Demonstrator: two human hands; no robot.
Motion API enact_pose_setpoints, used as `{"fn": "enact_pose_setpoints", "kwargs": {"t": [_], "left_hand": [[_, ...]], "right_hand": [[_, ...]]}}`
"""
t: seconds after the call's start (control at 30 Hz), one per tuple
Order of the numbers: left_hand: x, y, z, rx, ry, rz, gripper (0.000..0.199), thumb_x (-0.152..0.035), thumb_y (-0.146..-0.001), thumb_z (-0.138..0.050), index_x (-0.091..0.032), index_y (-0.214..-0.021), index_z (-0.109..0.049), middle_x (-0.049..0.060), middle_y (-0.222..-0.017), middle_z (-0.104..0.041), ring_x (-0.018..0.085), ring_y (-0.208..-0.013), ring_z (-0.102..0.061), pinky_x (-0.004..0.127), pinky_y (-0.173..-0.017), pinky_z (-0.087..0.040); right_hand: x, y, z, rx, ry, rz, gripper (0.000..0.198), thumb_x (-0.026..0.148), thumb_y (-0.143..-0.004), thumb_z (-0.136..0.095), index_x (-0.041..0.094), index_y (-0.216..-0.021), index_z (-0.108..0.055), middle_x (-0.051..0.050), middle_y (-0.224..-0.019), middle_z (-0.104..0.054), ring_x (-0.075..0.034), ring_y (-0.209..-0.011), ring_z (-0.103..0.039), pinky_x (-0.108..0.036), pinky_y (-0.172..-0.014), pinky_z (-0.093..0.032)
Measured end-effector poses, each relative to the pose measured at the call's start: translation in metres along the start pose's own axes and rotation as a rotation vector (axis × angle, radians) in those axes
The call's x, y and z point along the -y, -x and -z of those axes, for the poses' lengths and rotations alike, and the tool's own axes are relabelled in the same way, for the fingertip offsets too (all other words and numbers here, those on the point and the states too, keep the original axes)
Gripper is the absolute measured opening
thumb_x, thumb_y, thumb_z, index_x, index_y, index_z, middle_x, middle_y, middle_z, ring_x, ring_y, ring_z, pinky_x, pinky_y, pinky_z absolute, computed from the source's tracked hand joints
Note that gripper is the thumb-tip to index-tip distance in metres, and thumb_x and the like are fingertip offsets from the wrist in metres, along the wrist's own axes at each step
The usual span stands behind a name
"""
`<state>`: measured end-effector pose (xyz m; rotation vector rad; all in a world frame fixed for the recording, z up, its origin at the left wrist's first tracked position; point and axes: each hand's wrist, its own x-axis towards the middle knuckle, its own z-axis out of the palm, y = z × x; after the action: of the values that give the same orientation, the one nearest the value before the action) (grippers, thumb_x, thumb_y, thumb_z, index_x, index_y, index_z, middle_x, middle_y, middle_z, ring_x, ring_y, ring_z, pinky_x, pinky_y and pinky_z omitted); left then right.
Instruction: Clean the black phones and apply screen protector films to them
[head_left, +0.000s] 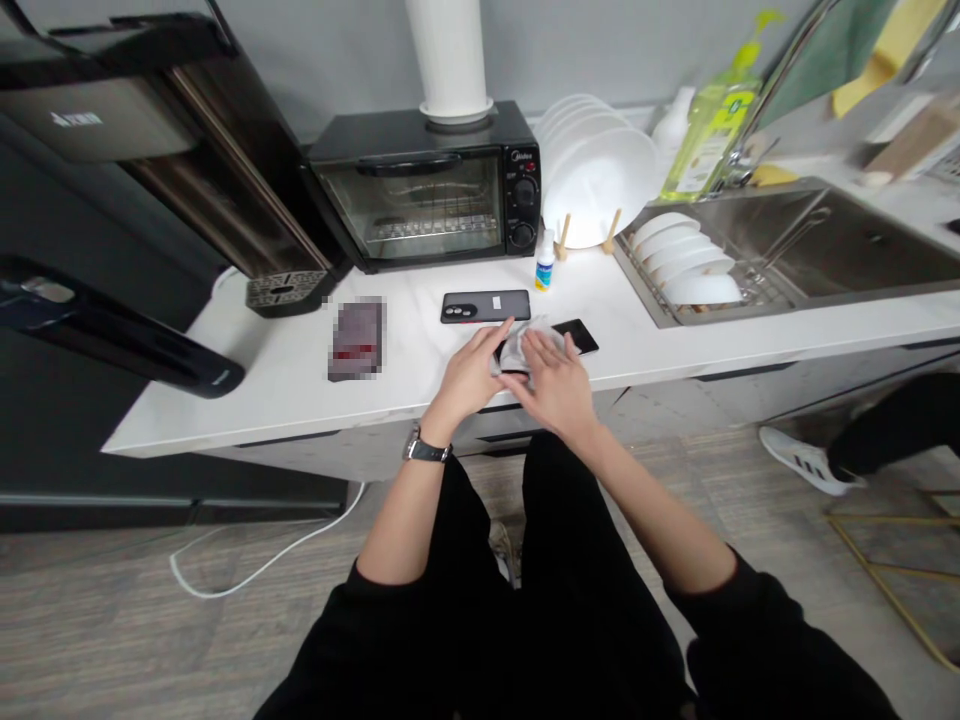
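Observation:
A phone with a dark screen [579,336] lies flat near the counter's front edge, partly covered by a light grey cloth [514,352]. My right hand [556,383] presses the cloth down onto the phone, fingers close together on top. At the phone's left end, my left hand [472,375] holds it between thumb and fingers; the exact contact is partly hidden. Just behind my hands rests a second phone [486,306], its camera side up. A small spray bottle [544,262] with a blue and yellow label stands upright behind the covered phone.
A toaster oven [427,195] stands at the back, with white plates [596,170] racked beside it. To the right is a sink [825,235] holding bowls [686,260]. A blurred-out dark item [358,338] and a drink dispenser [247,200] are at left. Another person's shoe [806,460] shows at right.

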<state>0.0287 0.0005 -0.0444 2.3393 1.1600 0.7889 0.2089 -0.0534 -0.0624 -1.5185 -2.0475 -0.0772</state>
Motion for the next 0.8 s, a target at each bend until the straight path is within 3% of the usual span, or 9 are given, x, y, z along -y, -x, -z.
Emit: {"fn": "enact_pose_setpoints", "kwargs": {"t": [0.07, 0.13, 0.27, 0.4, 0.53, 0.67, 0.73, 0.8], "left_hand": [[0.000, 0.000, 0.001, 0.008, -0.007, -0.001, 0.085, -0.020, -0.089, -0.077, -0.031, -0.165, -0.040, 0.008, -0.155, -0.056, 0.027, -0.142, -0.058, 0.040, -0.119, -0.048], [-0.001, 0.001, 0.001, 0.007, -0.016, 0.004, 0.086, -0.021, -0.088, -0.078, -0.030, -0.165, -0.040, 0.008, -0.155, -0.056, 0.027, -0.142, -0.058, 0.040, -0.119, -0.048], [-0.001, 0.001, -0.001, -0.004, -0.011, 0.018, 0.093, -0.036, -0.085, -0.087, -0.031, -0.165, -0.039, 0.008, -0.155, -0.057, 0.028, -0.139, -0.060, 0.042, -0.119, -0.048], [0.000, 0.000, -0.003, -0.021, -0.002, 0.001, 0.096, -0.041, -0.084, -0.089, -0.033, -0.165, -0.039, 0.008, -0.156, -0.057, 0.028, -0.139, -0.061, 0.043, -0.120, -0.047], [0.001, 0.000, -0.003, -0.026, 0.004, -0.004, 0.092, -0.038, -0.086, -0.086, -0.034, -0.165, -0.039, 0.007, -0.155, -0.057, 0.028, -0.140, -0.060, 0.043, -0.119, -0.048], [-0.001, 0.000, 0.000, -0.008, -0.004, 0.000, 0.085, -0.022, -0.088, -0.077, -0.031, -0.164, -0.041, 0.007, -0.155, -0.056, 0.027, -0.140, -0.059, 0.039, -0.117, -0.049], [-0.002, 0.000, 0.001, 0.001, -0.014, 0.010, 0.085, -0.018, -0.087, -0.075, -0.031, -0.164, -0.041, 0.008, -0.155, -0.056, 0.027, -0.141, -0.058, 0.038, -0.118, -0.049], [-0.003, 0.001, 0.001, 0.000, -0.006, 0.018, 0.087, -0.022, -0.087, -0.078, -0.031, -0.165, -0.041, 0.008, -0.155, -0.056, 0.027, -0.141, -0.059, 0.040, -0.118, -0.049]], "right_hand": [[0.017, 0.004, -0.002, 0.045, -0.063, 0.089, 0.072, 0.063, -0.107, -0.043, 0.008, -0.151, -0.058, -0.019, -0.157, -0.058, -0.031, -0.150, -0.053, -0.058, -0.132, -0.028], [0.015, 0.008, 0.004, 0.074, -0.104, 0.132, 0.067, 0.061, -0.108, -0.042, 0.013, -0.150, -0.059, -0.015, -0.157, -0.059, -0.029, -0.149, -0.054, -0.058, -0.133, -0.027], [-0.033, 0.012, 0.024, 0.047, -0.065, 0.042, 0.056, 0.054, -0.111, -0.040, 0.019, -0.150, -0.060, -0.011, -0.157, -0.060, -0.028, -0.148, -0.056, -0.060, -0.132, -0.026], [-0.067, 0.009, 0.031, -0.024, 0.048, -0.102, 0.061, 0.056, -0.111, -0.038, 0.015, -0.151, -0.060, -0.015, -0.156, -0.060, -0.033, -0.148, -0.056, -0.065, -0.131, -0.024], [-0.033, 0.007, 0.013, -0.033, 0.065, -0.082, 0.079, 0.069, -0.106, -0.041, 0.009, -0.156, -0.053, -0.022, -0.159, -0.054, -0.038, -0.152, -0.050, -0.067, -0.131, -0.020], [0.018, 0.006, -0.004, 0.039, -0.047, 0.049, 0.081, 0.071, -0.104, -0.041, 0.011, -0.157, -0.052, -0.018, -0.160, -0.055, -0.034, -0.153, -0.049, -0.061, -0.133, -0.024], [0.023, 0.007, -0.003, 0.072, -0.084, 0.094, 0.077, 0.070, -0.105, -0.041, 0.013, -0.156, -0.053, -0.015, -0.160, -0.056, -0.031, -0.153, -0.050, -0.060, -0.134, -0.023], [0.009, 0.012, 0.004, 0.096, -0.089, 0.127, 0.072, 0.068, -0.106, -0.041, 0.017, -0.156, -0.053, -0.012, -0.161, -0.055, -0.029, -0.152, -0.051, -0.060, -0.134, -0.020]]}}
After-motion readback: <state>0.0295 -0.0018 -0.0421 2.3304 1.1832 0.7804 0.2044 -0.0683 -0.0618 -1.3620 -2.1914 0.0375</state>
